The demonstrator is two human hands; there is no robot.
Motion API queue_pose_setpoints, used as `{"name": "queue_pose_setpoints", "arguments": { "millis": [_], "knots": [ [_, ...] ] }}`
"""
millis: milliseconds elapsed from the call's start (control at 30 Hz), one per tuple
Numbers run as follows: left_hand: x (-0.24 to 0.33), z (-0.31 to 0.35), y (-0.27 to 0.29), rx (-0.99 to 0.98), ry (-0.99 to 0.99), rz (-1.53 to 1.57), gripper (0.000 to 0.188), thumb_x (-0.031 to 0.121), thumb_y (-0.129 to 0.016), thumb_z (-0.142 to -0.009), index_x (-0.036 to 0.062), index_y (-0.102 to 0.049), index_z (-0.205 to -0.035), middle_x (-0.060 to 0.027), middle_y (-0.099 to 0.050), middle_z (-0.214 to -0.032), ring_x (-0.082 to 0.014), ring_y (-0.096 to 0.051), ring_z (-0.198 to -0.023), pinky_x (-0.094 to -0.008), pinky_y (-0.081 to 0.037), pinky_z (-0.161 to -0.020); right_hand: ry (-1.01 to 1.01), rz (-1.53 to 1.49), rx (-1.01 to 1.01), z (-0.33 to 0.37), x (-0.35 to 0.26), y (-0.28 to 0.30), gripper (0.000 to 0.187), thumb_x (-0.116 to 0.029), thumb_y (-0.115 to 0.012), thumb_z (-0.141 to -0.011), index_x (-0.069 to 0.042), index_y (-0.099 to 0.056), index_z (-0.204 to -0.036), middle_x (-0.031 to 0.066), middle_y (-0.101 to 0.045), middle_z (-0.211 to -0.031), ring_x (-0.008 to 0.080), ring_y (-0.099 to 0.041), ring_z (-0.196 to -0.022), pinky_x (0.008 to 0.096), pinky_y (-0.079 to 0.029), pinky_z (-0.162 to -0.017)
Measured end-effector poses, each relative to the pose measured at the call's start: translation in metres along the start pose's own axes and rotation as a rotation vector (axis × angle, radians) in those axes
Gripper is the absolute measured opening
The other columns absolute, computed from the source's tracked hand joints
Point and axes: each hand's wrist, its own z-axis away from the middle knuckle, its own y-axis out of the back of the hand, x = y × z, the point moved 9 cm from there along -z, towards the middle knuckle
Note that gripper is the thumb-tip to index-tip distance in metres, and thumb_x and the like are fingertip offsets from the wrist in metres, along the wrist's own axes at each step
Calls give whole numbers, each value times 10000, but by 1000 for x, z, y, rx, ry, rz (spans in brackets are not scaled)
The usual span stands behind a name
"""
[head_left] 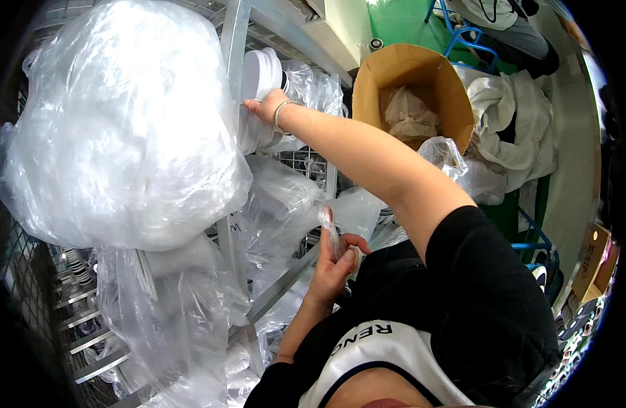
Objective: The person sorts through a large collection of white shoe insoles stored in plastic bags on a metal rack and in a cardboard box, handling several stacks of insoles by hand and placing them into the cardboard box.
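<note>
My left hand [335, 266] is closed with its thumb up, pinching the gathered edge of a clear plastic bag [282, 197]. The bag spreads leftward from it over the metal rack. My right arm stretches up and to the left. At its end my right hand [267, 109], with a bangle on the wrist, grips the near side of a stack of white round-ended flat pieces [260, 73]. The thumb lies across them; the other fingers are mostly hidden. More such pieces lie under clear plastic just below that hand.
A huge stuffed clear plastic bag [123, 129] fills the left. Grey metal bars [233, 41] frame the wire rack. An open cardboard box [413, 58] with crumpled plastic inside stands right of my arm, beside white sacks [520, 129]. Another person [513, 37] sits at the top right.
</note>
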Motion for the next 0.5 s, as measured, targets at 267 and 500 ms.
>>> {"name": "queue_pose_setpoints", "arguments": {
  "millis": [267,500],
  "knots": [
    [16,-3,12,45,-104,32,777,170,-495,-773,134,84,-1291,-122,-480,-852,-26,-302,-497,-136,-282,-490,645,627,-44,74,11,80,396,-411,-521,-728,-65,-562,-916,130,-572,-825,249,-559,-742,335,-440,-636],
    [48,-18,-31,-111,-212,98,772,168,-500,-765,139,61,-1295,-126,-490,-777,-47,-298,-470,-150,-268,-464,-441,1542,227,179,284,328,644,-203,-585,-659,-134,-273,-1218,115,-337,-1230,267,-345,-1116,460,-270,-890]
  ]
}}
